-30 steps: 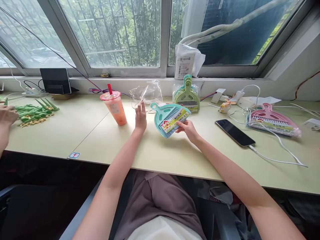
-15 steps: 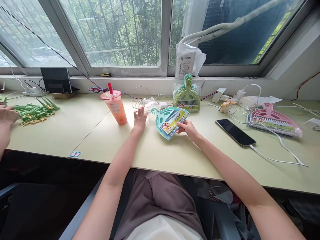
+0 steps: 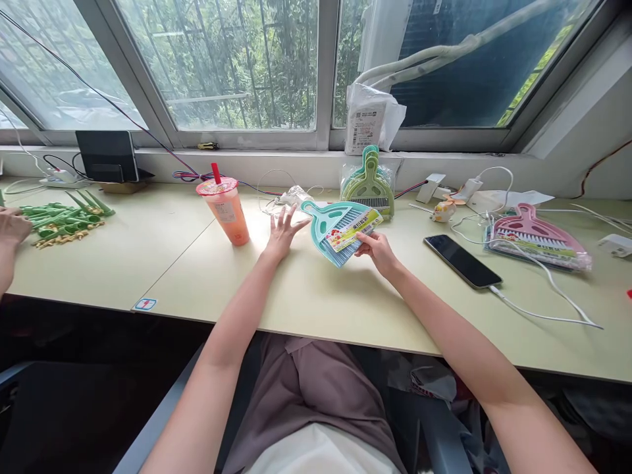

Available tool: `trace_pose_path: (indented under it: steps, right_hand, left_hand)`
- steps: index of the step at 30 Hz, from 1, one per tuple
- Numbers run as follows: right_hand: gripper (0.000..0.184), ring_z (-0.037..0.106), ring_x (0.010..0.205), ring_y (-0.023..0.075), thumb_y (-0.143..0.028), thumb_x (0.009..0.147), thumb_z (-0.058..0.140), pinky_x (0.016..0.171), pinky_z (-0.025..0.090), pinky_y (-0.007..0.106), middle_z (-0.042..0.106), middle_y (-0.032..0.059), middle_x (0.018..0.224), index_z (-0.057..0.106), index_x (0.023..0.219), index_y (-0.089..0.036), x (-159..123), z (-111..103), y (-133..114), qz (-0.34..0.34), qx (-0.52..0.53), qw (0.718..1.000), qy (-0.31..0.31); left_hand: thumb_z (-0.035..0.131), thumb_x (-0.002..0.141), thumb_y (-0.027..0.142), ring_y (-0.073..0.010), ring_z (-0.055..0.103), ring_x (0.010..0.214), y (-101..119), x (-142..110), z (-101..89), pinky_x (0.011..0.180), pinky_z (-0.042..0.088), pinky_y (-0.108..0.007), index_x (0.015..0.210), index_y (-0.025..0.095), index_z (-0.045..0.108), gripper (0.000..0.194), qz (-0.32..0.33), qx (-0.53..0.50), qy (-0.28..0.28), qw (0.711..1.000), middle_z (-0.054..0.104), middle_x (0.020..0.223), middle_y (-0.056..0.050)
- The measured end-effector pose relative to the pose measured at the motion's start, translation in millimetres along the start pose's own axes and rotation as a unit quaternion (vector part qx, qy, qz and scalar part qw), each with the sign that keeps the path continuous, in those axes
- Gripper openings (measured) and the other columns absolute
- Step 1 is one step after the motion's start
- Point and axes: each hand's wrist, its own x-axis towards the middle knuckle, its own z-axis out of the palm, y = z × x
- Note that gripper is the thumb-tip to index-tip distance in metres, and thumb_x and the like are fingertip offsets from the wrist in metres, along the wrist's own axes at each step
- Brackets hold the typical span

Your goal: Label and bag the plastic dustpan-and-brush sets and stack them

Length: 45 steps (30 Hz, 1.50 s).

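Observation:
My right hand (image 3: pixel 379 252) grips the lower right edge of a turquoise dustpan-and-brush set (image 3: pixel 328 230), pinching it by its yellow-green label card. The set is tilted, with its handle pointing up and left. My left hand (image 3: pixel 282 236) is open just left of that handle, fingers spread and holding nothing; whether a fingertip touches the handle I cannot tell. Behind the turquoise set, a stack of green dustpan sets (image 3: pixel 369 187) in clear wrap leans against the wall. A crumpled clear plastic bag (image 3: pixel 295 195) lies beyond my left fingers.
A cup of orange drink (image 3: pixel 227 214) with a red straw stands left of my left hand. To the right lie a charging phone (image 3: pixel 463 261) and a wrapped pink dustpan set (image 3: pixel 538 240). Another person's hand (image 3: pixel 14 225) is at the far left beside green stalks (image 3: pixel 62 220).
My left hand has opened, its fingers spreading away from the plastic bag. The turquoise set has shifted slightly up and right in my right hand.

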Motion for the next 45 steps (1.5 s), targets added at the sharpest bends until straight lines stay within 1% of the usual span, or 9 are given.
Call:
trace_pose_path:
  steps: [5, 8, 11, 13, 16, 22, 29, 37, 45]
  right_hand:
    - [0.028, 0.06, 0.046, 0.0123, -0.037, 0.067, 0.081, 0.049, 0.055, 0.024, 0.068, 0.004, 0.059, 0.067, 0.074, -0.013, 0, -8, -15, 0.007, -0.025, 1.0, 0.005]
    - [0.028, 0.06, 0.045, 0.0125, -0.037, 0.069, 0.08, 0.049, 0.056, 0.024, 0.068, 0.004, 0.058, 0.067, 0.074, -0.013, -1, -6, -15, 0.016, -0.037, 0.999, -0.005]
    - [0.026, 0.061, 0.045, 0.0129, -0.036, 0.071, 0.079, 0.049, 0.057, 0.025, 0.07, 0.0047, 0.06, 0.066, 0.074, -0.014, -3, 2, -7, 0.037, -0.053, 0.998, -0.014]
    - [0.023, 0.062, 0.046, 0.0135, -0.033, 0.073, 0.078, 0.05, 0.057, 0.025, 0.07, 0.0053, 0.06, 0.066, 0.074, -0.013, -3, 7, 0, 0.051, -0.062, 0.997, -0.015]
    - [0.019, 0.062, 0.045, 0.0132, -0.029, 0.077, 0.075, 0.049, 0.057, 0.024, 0.07, 0.0051, 0.06, 0.066, 0.074, -0.013, -4, 12, 5, 0.055, -0.06, 0.997, -0.011]
    - [0.019, 0.063, 0.047, 0.013, -0.031, 0.079, 0.074, 0.05, 0.058, 0.023, 0.07, 0.0044, 0.061, 0.066, 0.075, -0.014, -5, 11, 4, 0.034, -0.044, 0.998, -0.009]
    - [0.03, 0.063, 0.045, 0.0139, -0.041, 0.072, 0.08, 0.048, 0.059, 0.027, 0.07, 0.0042, 0.061, 0.065, 0.073, -0.015, -5, 16, 7, 0.016, -0.05, 0.998, -0.018]
    - [0.02, 0.065, 0.048, 0.0141, -0.03, 0.08, 0.075, 0.054, 0.06, 0.026, 0.07, 0.0056, 0.062, 0.063, 0.074, -0.014, -4, 13, 5, 0.052, -0.029, 0.997, 0.048]
    - [0.026, 0.063, 0.046, 0.0141, -0.037, 0.075, 0.077, 0.05, 0.058, 0.026, 0.07, 0.0044, 0.06, 0.066, 0.074, -0.014, -4, 13, -1, 0.006, -0.023, 1.0, -0.012]
  left_hand:
    - [0.046, 0.076, -0.008, -0.0364, 0.004, 0.152, -1, 0, -0.3, 0.115, 0.012, -0.07, 0.138, 0.036, 0.054, 0.076, -0.001, -0.037, -0.031, 0.999, 0.011, 0.166, -0.003]
    - [0.043, 0.077, -0.01, -0.0342, 0.017, 0.151, -2, 0, -0.6, 0.117, 0.027, -0.058, 0.138, 0.025, 0.055, 0.071, -0.02, -0.063, -0.073, 0.995, 0.012, 0.165, -0.011]
    - [0.037, 0.078, -0.011, -0.0338, 0.025, 0.148, -2, 0, -0.2, 0.112, 0.04, -0.047, 0.145, 0.012, 0.044, 0.072, -0.053, -0.067, -0.102, 0.991, 0.012, 0.163, -0.023]
    - [0.036, 0.082, -0.009, -0.0345, 0.028, 0.147, -2, 1, 1.3, 0.111, 0.041, -0.046, 0.147, 0.007, 0.04, 0.068, -0.06, -0.069, -0.102, 0.991, 0.013, 0.161, -0.027]
    - [0.041, 0.086, -0.003, -0.0329, 0.032, 0.146, -2, 2, 4.2, 0.112, 0.04, -0.044, 0.146, 0.008, 0.04, 0.061, -0.049, -0.074, -0.089, 0.992, 0.015, 0.161, -0.026]
    - [0.042, 0.079, -0.011, -0.0288, 0.039, 0.142, 3, 7, 0.8, 0.112, 0.041, -0.036, 0.144, 0.004, 0.041, 0.067, -0.05, -0.04, -0.088, 0.994, 0.022, 0.159, -0.026]
    - [0.037, 0.084, -0.006, -0.0292, 0.04, 0.142, 6, 7, -4.1, 0.107, 0.048, -0.038, 0.141, 0.005, 0.047, 0.059, -0.041, -0.017, -0.041, 0.998, 0.034, 0.155, -0.024]
    - [0.03, 0.079, -0.012, -0.0262, 0.035, 0.145, 5, 9, -5.7, 0.115, 0.041, -0.037, 0.148, 0.004, 0.037, 0.071, -0.025, -0.001, 0.053, 0.998, 0.04, 0.152, -0.022]
    - [0.024, 0.078, -0.013, -0.0238, 0.032, 0.146, 10, 7, -10.9, 0.116, 0.04, -0.037, 0.15, 0.003, 0.033, 0.074, 0.002, -0.021, 0.085, 0.996, 0.038, 0.154, -0.019]
